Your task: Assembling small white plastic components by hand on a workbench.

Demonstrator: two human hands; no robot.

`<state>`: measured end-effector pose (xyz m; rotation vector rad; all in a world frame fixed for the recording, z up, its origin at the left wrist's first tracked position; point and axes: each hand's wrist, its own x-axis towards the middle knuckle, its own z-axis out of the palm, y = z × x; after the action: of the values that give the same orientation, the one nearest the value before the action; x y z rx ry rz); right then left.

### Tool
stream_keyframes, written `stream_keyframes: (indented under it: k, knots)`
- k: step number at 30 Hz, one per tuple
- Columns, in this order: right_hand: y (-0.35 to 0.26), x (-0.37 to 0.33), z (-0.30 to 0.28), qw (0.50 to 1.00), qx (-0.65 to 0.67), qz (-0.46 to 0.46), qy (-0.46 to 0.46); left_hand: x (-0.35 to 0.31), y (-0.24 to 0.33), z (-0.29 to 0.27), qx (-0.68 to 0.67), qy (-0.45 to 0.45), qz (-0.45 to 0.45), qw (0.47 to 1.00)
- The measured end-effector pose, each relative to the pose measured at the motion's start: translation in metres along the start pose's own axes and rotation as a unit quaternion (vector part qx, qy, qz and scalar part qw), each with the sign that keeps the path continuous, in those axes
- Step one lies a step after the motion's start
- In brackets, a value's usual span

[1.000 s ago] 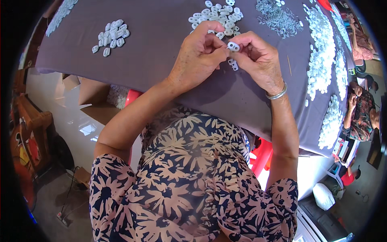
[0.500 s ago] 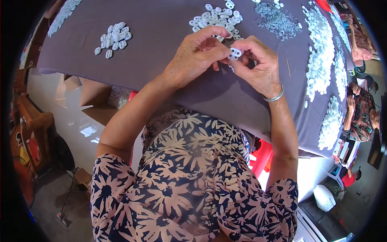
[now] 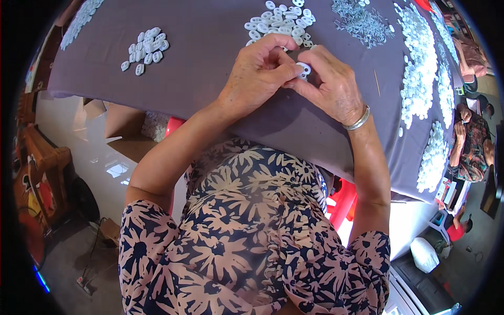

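A cloth-covered table [image 3: 194, 63] spans twelve o'clock. At nine, pale glossy floor [image 3: 92, 163] catches bright glints beside brown wooden furniture [image 3: 55, 168]; darker grey floor [image 3: 63, 257] lies at eight. Glaring light surrounds four o'clock, near a red seat [image 3: 344, 203].

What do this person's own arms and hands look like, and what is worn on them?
The left hand and the right hand wear no gloves. A silver-coloured bangle circles the right wrist; the left has none. The short sleeves are dark blue with large pale pink flowers.
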<state>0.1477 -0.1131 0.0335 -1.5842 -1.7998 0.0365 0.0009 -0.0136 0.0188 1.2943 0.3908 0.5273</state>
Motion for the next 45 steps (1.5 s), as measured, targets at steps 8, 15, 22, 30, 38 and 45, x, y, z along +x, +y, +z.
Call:
stream_keyframes:
  k: [8,15,22,30,38,45]
  knots:
    - [-0.002,-0.007,0.005,0.997,-0.061,-0.017,-0.045,-0.003,-0.007,0.006,-0.044,-0.022,0.044,0.998]
    - [-0.005,-0.01,0.005,0.998,-0.045,-0.025,-0.047,-0.01,-0.011,0.014,-0.08,0.017,0.027,0.996]
    - [-0.003,-0.01,0.008,0.998,-0.032,-0.051,-0.017,-0.012,-0.01,0.014,-0.046,0.02,0.037,0.998]
    - [0.0,-0.003,-0.006,0.998,-0.025,0.025,0.051,0.007,0.015,-0.018,0.162,0.067,0.104,0.979]
    - [0.044,-0.007,-0.021,0.973,0.008,0.161,0.163,0.02,0.049,-0.117,0.662,0.193,0.11,0.716]
    - [0.053,-0.009,-0.023,0.981,-0.004,0.167,0.098,0.025,0.042,-0.108,0.643,0.265,0.292,0.657]
